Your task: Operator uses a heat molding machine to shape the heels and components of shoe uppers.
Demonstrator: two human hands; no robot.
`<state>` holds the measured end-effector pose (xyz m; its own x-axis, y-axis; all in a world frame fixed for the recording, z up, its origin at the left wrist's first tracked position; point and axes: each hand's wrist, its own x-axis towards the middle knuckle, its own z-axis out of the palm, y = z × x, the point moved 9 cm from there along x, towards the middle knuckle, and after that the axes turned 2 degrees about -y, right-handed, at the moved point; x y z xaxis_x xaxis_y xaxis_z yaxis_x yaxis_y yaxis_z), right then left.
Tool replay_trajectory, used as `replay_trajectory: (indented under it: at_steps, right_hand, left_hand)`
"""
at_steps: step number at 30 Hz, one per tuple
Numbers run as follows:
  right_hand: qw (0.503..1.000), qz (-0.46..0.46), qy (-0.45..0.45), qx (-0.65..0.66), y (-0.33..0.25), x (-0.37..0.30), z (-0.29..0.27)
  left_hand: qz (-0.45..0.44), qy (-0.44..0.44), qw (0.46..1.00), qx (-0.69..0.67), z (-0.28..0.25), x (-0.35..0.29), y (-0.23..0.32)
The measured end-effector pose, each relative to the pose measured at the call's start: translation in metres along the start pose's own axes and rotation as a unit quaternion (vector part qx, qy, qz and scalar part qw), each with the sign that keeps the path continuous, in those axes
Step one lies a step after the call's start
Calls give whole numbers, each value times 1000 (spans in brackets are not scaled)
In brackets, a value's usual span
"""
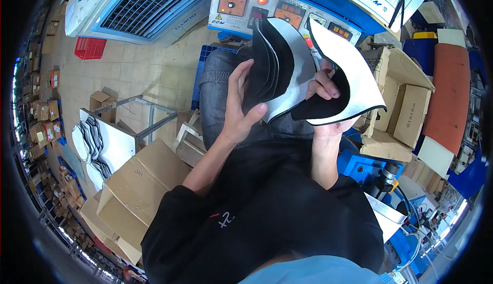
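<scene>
My left hand is closed around a stack of curved sheet pieces, with its thumb on the near edge and its fingers along the outer side. Those layered pieces are black on one side and whitish on the other, and bend into a deep curve. In my right hand is a separate curved sheet piece, white with a thin dark edge and a black inner side. The fingers curl over its black side, and the palm is partly hidden behind it. Both bundles are held up over my lap, side by side.
Ahead stands a blue machine with a control panel of dials and lights. An open carton is at the right, another carton at the lower left. More curved pieces lie on a white board. A red crate sits on the floor.
</scene>
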<state>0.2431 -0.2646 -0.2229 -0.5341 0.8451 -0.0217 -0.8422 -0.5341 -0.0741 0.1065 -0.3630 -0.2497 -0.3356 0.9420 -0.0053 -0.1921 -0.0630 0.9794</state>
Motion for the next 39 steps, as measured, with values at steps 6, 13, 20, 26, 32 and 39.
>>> replay_trajectory:
  at_steps: [6, 13, 20, 26, 32, 39]
  right_hand:
    - [1000, -7, -12, -13, 5, 3, 15]
    - [999, 16, -12, -39, 6, 0, 0]
    - [1000, 13, -10, -9, 13, 0, 13]
    - [995, 9, 61, -77, 18, -8, 2]
    - [979, -5, 172, -113, 18, -25, -32]
    - [992, 46, -23, 117, 26, -27, -13]
  left_hand:
    - [2, -1, 1000, -2, 2, 1, 2]
    - [6, -2, 1000, 6, 5, -2, 5]
    - [16, -1, 1000, -2, 6, -2, 7]
    - [20, 10, 1000, 21, 10, -2, 10]
    - [-40, 37, 998, -40, 5, -11, -10]
    - [-59, 88, 985, -134, 0, -20, -21]
